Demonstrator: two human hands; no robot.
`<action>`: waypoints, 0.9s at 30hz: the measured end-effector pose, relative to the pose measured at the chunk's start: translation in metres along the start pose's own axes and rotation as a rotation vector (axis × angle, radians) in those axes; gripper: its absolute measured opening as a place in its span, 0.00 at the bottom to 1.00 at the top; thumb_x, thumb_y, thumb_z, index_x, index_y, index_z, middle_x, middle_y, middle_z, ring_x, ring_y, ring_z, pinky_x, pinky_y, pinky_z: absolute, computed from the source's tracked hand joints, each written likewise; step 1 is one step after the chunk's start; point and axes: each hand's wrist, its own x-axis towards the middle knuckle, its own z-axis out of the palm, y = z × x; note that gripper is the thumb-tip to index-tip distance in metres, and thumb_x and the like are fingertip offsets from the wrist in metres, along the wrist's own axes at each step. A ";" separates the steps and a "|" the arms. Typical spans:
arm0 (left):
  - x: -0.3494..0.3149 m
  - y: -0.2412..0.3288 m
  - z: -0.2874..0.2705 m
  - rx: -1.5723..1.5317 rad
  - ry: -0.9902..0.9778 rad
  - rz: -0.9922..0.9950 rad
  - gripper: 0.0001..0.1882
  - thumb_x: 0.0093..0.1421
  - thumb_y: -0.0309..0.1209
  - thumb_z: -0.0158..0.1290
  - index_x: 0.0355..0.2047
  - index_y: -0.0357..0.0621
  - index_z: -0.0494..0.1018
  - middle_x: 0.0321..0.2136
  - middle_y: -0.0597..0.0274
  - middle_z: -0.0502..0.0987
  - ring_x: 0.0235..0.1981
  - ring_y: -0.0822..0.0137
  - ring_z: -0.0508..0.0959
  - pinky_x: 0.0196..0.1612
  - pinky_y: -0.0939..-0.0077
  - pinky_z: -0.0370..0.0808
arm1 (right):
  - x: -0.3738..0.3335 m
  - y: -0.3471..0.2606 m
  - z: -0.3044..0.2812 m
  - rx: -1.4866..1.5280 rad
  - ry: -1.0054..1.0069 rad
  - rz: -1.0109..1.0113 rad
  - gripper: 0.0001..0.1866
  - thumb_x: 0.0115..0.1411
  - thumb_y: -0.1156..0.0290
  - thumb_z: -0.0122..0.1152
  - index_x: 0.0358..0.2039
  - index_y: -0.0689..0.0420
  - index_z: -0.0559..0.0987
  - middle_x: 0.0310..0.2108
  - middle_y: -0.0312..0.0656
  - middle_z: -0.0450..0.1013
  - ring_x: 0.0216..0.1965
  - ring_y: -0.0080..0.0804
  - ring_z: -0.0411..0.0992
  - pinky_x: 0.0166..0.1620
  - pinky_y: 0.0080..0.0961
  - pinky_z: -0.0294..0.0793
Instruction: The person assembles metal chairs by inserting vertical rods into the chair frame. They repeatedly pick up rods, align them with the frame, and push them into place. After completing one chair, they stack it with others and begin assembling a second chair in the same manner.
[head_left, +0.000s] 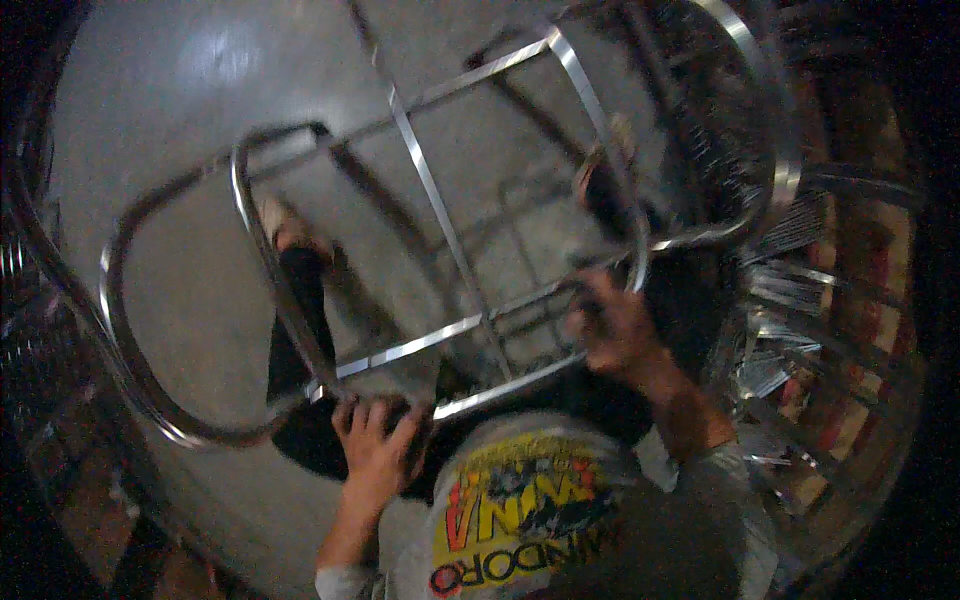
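Observation:
A shiny tubular metal frame [418, 346], shaped like a bare chair frame, is held tilted in front of my body. It has curved side loops, flat cross bars and a long centre bar. At its near edge, left of my shirt, my left hand [378, 438] curls its fingers over the rail. My right hand [615, 325] is closed around the near right part of the frame, by the junction of bars. Blur and shadow hide the exact finger contact of both hands.
Grey concrete floor [190, 330] lies under the frame, with shadows across it. My feet show through the frame's openings. Stacked metal frames [785, 340] stand close on the right, beside brown and red material [865, 300]. More metal parts [45, 340] lie in the dark at left.

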 end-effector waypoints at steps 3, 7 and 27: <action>-0.005 0.001 0.005 0.010 -0.081 -0.057 0.22 0.48 0.45 0.64 0.42 0.53 0.76 0.38 0.61 0.74 0.41 0.57 0.73 0.53 0.51 0.58 | 0.005 -0.004 0.004 -0.100 0.066 -0.098 0.20 0.56 0.61 0.65 0.45 0.58 0.75 0.22 0.47 0.75 0.25 0.48 0.77 0.30 0.39 0.76; 0.017 0.011 -0.002 -0.242 0.220 0.018 0.31 0.48 0.54 0.63 0.46 0.45 0.73 0.41 0.54 0.74 0.45 0.53 0.73 0.55 0.49 0.58 | 0.006 -0.011 0.016 -0.267 0.127 -0.257 0.15 0.56 0.63 0.65 0.39 0.59 0.76 0.23 0.48 0.75 0.24 0.46 0.76 0.29 0.37 0.74; 0.225 -0.012 0.071 -1.623 0.220 -0.670 0.19 0.67 0.49 0.41 0.29 0.48 0.65 0.15 0.63 0.66 0.14 0.63 0.68 0.18 0.67 0.64 | -0.006 -0.020 0.026 -0.347 0.373 -0.264 0.10 0.58 0.61 0.60 0.29 0.54 0.75 0.18 0.47 0.73 0.20 0.46 0.74 0.25 0.41 0.73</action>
